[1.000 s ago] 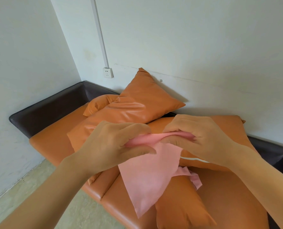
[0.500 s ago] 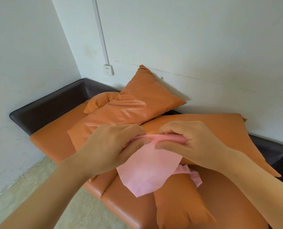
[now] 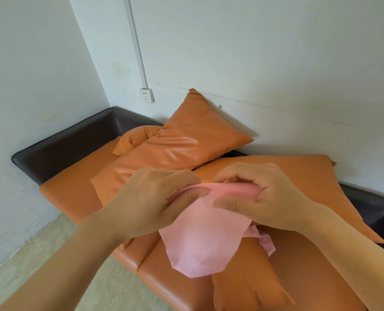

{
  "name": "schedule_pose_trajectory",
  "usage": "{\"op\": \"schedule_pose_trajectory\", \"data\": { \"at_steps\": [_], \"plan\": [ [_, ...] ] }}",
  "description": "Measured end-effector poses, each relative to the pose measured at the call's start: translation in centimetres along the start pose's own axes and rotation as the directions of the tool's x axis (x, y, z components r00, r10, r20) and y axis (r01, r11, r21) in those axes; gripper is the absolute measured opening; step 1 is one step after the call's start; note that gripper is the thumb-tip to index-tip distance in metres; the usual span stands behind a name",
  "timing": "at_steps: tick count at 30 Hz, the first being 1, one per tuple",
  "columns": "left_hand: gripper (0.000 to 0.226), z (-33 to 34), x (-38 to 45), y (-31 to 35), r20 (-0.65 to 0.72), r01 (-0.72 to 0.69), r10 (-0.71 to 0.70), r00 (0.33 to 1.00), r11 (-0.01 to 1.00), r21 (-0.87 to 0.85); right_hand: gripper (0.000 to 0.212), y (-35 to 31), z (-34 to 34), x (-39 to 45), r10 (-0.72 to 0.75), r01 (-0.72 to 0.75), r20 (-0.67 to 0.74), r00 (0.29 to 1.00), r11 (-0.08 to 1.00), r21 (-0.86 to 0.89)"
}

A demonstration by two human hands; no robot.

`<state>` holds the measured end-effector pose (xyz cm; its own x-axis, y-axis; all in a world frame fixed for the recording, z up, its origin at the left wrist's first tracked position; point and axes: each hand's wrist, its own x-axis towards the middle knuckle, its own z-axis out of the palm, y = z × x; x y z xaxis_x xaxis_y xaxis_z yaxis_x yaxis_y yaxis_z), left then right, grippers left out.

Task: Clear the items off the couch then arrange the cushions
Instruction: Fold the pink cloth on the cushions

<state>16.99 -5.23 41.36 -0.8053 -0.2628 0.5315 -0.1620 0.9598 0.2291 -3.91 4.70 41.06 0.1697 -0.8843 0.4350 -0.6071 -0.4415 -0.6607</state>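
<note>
A pink cloth (image 3: 197, 239) hangs folded in the air above the orange couch (image 3: 74, 189). My left hand (image 3: 150, 203) pinches its top fold on the left and my right hand (image 3: 269, 196) pinches the same fold on the right. A strip of the cloth trails down to the right onto a small orange cushion (image 3: 249, 283) at the front. A big orange cushion (image 3: 186, 140) leans against the back wall, another small one (image 3: 134, 140) lies to its left, and a wide flat cushion (image 3: 310, 176) lies on the right, partly hidden by my right hand.
The couch has a dark brown frame (image 3: 58, 147) and stands in a corner of white walls. A wall socket (image 3: 146, 94) with a cable duct sits above it. Pale floor (image 3: 51, 254) shows in front on the left.
My hands have come closer together along the cloth's top edge, folding it. The hanging part is shorter and wider than a second ago.
</note>
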Motion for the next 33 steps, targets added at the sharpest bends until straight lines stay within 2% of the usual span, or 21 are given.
{"op": "schedule_pose_trajectory", "data": {
  "at_steps": [4,7,10,13,16,18,20,26,30,33],
  "plan": [
    [0.027,0.0,0.1,-0.4,0.036,0.011,-0.01,0.999,1.0,-0.019,0.008,0.1,0.0,0.3,-0.019,0.019,0.024,1.0,1.0,0.002],
    [0.036,-0.2,0.3,-0.5,0.047,0.005,-0.004,0.999,1.0,-0.024,0.01,0.0,-0.5,0.4,0.011,-0.015,0.063,0.998,0.997,0.071],
    [0.026,-0.1,0.5,-0.6,0.035,-0.043,0.044,0.998,0.999,-0.025,0.011,0.0,-0.9,0.5,0.066,-0.079,0.102,0.993,0.988,0.135],
    [0.023,0.2,0.8,-0.7,0.034,-0.04,0.042,0.999,0.998,-0.051,0.01,0.2,-1.1,0.4,0.075,-0.081,0.073,0.995,0.993,0.087],
    [0.022,0.4,1.1,-0.6,0.029,-0.038,0.04,0.999,0.997,-0.07,0.022,0.4,-1.1,0.4,0.1,-0.1,0.028,0.995,0.995,0.022],
    [0.024,0.6,1.2,-0.7,0.012,-0.022,0.023,1.0,0.996,-0.09,0.017,0.4,-1.1,0.5,0.065,-0.065,0.017,0.998,0.998,-0.018],
    [0.026,0.8,1.3,-0.6,-0.008,-0.009,0.008,1.0,0.992,-0.123,0.009,0.5,-1.2,0.6,0.044,-0.044,0.011,0.999,0.999,-0.002],
    [0.022,1.3,1.6,0.3,-0.173,-0.027,-0.017,0.985,0.968,-0.25,0.008,0.6,-1.4,0.8,0.064,-0.065,0.029,0.998,0.996,0.054],
    [0.024,1.5,2.0,-0.1,-0.119,-0.02,-0.009,0.993,0.971,-0.237,0.012,0.8,-1.7,0.8,0.076,-0.076,0.04,0.996,0.997,0.01],
    [0.021,1.6,2.2,-0.4,-0.1,-0.017,-0.006,0.995,0.973,-0.232,0.023,1.0,-1.9,0.8,0.106,-0.103,0.077,0.991,0.994,-0.038]
  ]
}}
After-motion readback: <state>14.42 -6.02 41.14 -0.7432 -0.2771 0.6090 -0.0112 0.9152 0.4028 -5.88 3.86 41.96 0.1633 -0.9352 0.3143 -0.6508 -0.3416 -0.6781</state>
